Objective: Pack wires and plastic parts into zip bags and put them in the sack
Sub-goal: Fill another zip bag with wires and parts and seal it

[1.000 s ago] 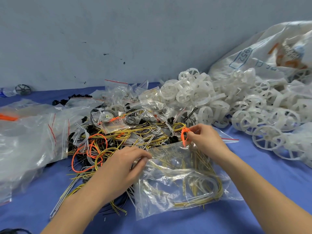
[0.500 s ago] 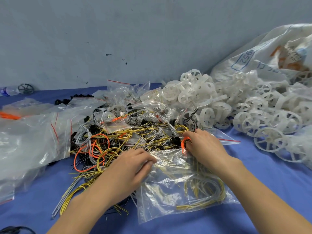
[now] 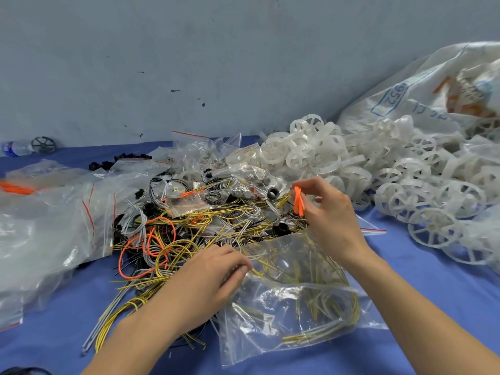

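I see my right hand (image 3: 330, 212) raised above the zip bag (image 3: 292, 307), thumb and forefinger pinching the top of a folded orange wire (image 3: 298, 201). The wire's long axis runs nearly vertical and its lower end points down toward the bag's mouth. My left hand (image 3: 213, 272) has its fingers curled on the bag's upper left edge. The bag lies flat on the blue worktop (image 3: 419, 307), mouth toward the wire pile (image 3: 189, 226).

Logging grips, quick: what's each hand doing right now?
Left hand: gripping the clear plastic zip bag by its edge.
Right hand: pinching a small folded orange wire bundle.
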